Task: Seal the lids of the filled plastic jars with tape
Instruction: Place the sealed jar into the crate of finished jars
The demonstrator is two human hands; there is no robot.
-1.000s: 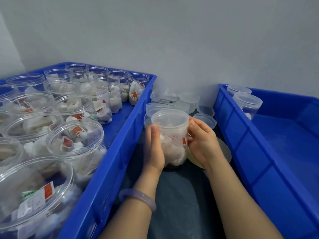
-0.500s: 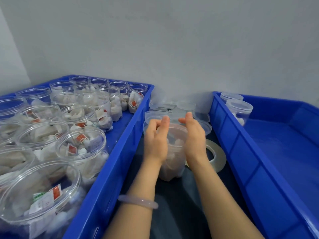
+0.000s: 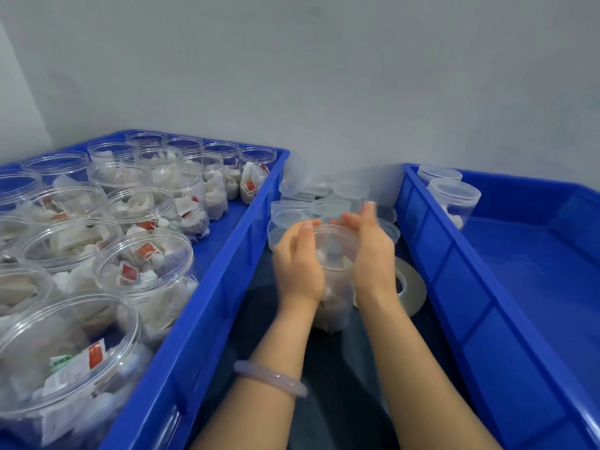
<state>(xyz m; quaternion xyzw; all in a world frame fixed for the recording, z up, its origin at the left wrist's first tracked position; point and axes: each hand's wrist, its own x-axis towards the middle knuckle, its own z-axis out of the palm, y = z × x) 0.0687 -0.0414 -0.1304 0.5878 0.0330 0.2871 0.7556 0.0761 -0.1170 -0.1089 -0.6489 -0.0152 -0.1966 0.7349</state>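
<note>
Evidently the lid [image 3: 334, 232] is being seated on the filled jar [image 3: 336, 297] standing on the desk [image 3: 341, 368], the left hand [image 3: 297, 264] gripping its side and the right hand [image 3: 373, 251] blurred against the lid, its hold unclear, so taping likely comes next, calling for the tape roll [image 3: 410, 287] lying just right of the jar.

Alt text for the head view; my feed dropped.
The left hand and right hand cup a clear plastic jar of white sachets, standing between two blue plastic crates. A clear tape roll lies by the right wrist; the left crate holds filled, lidless jars.
</note>
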